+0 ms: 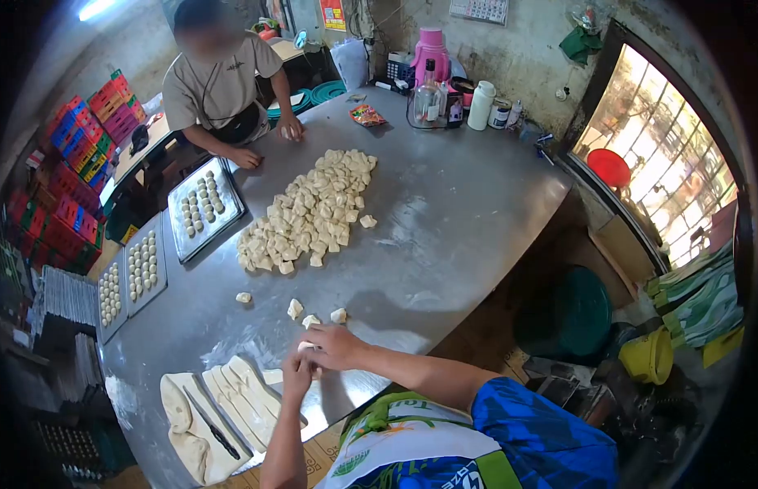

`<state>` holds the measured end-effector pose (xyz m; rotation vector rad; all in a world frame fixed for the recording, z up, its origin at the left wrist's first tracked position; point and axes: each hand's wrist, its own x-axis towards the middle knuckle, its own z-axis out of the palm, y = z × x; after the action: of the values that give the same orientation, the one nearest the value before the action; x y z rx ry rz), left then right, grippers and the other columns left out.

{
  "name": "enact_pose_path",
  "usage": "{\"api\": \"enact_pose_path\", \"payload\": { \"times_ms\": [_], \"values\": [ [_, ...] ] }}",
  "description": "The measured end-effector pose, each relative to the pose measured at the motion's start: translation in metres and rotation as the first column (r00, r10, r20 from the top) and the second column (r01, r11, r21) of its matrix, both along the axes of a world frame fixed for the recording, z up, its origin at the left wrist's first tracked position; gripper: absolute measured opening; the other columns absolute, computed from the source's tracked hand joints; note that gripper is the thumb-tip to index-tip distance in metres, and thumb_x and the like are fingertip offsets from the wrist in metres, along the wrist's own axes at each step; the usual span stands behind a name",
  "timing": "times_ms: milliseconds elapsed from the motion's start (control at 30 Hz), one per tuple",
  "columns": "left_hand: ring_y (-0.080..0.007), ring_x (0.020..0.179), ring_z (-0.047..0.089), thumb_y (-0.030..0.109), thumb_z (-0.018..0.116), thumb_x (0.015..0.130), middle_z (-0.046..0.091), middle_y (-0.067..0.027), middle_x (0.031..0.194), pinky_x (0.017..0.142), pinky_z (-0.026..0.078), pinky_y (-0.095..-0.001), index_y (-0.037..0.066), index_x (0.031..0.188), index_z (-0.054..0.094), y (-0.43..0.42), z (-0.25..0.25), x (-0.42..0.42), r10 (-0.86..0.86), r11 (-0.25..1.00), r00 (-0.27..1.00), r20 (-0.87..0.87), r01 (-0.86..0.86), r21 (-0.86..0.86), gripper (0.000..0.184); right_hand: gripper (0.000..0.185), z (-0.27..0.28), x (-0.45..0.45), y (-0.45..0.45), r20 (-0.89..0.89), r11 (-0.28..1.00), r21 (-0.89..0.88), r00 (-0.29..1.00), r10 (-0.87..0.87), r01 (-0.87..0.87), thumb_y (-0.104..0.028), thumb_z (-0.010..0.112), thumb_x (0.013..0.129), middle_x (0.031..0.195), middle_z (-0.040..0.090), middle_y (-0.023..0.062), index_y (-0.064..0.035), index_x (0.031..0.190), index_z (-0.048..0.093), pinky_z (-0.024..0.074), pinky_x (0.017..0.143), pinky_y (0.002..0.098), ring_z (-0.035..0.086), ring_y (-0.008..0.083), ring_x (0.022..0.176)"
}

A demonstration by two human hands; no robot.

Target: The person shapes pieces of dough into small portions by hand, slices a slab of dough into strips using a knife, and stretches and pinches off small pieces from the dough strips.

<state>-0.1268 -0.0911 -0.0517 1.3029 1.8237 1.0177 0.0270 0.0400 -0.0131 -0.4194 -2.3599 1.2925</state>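
My left hand (297,373) and my right hand (336,346) meet low over the near part of the metal table, fingers closed around a small piece of dough (305,346). Just beyond them lie several loose dough pieces (295,309). A strip of dough (273,376) is partly hidden behind my left hand. To the left, a slab of dough (183,407) lies beside several long cut strips (242,395). Resting on the slab is a knife (224,442) with a dark handle.
A large heap of dough pieces (314,208) covers mid-table. Trays of dough balls (224,213) line the left edge. Another person (224,90) stands opposite, hands on the table. Bottles and jars (481,106) stand at the back; a green bin (566,314) is to the right.
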Motion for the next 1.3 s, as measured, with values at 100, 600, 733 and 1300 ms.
{"api": "enact_pose_path", "payload": {
  "times_ms": [100,600,733,1300],
  "values": [
    [-0.0222,0.067,0.056,-0.001,0.058,0.088,0.069,-0.0063,0.083,0.066,0.048,-0.031,-0.001,0.097,0.072,0.005,0.046,0.034,-0.117,0.989,0.982,-0.148,0.101,-0.108,0.016,0.044,-0.011,-0.004,0.003,0.379,0.973,0.094,0.896,-0.232,0.213,-0.042,0.073,0.082,0.101,0.064,0.0111,-0.0101,0.11,0.061,0.0488,0.078,0.0381,0.063,0.029,0.091],
    [-0.0308,0.095,0.066,0.009,0.055,0.093,0.068,-0.0167,0.114,0.082,0.052,-0.0365,-0.002,0.129,0.059,0.003,0.005,-0.026,-0.151,0.988,0.979,0.135,0.146,0.046,0.038,0.023,0.007,-0.018,-0.031,-0.094,0.977,-0.081,0.974,-0.204,0.197,-0.016,0.067,0.083,0.095,0.066,0.0125,-0.007,0.103,0.062,0.0492,0.074,0.0424,0.063,0.0327,0.083],
    [-0.0227,0.076,0.059,0.011,0.055,0.096,0.068,-0.0136,0.1,0.068,0.048,-0.0338,-0.003,0.123,0.06,-0.005,0.006,-0.016,-0.319,0.94,0.942,-0.108,0.329,0.091,0.031,0.03,0.007,-0.02,-0.012,0.252,0.959,0.021,0.927,-0.278,0.282,-0.022,0.069,0.082,0.098,0.066,0.0132,-0.0076,0.107,0.063,0.0495,0.075,0.0419,0.064,0.0328,0.087],
    [-0.0217,0.084,0.063,-0.003,0.065,0.083,0.066,-0.0148,0.107,0.077,0.05,-0.03,-0.003,0.137,0.05,-0.001,0.015,-0.011,0.148,0.987,0.876,0.459,-0.163,-0.006,0.056,0.027,0.007,-0.016,-0.021,-0.09,0.975,0.001,0.971,-0.221,0.222,-0.03,0.068,0.083,0.09,0.064,0.0171,-0.0084,0.096,0.058,0.0485,0.07,0.0442,0.064,0.0356,0.081]
  ]
}}
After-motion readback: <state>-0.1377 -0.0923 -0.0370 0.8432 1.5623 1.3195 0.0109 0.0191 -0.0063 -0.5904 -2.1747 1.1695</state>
